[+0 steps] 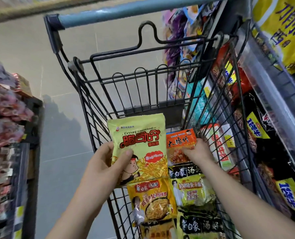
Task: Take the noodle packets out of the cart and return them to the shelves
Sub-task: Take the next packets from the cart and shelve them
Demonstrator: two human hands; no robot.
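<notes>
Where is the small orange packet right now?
Head view, right of centre: the orange packet is pinched by the right hand inside the cart, just right of the green Crispy bag that the left hand holds.

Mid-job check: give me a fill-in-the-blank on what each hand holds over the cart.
1. The left hand holds a pale green packet printed "Crispy ____".
2. The right hand pinches a small packet with an ____ top.
3. The handle bar of the cart is ____.
Missing words: command; orange; blue.
</notes>
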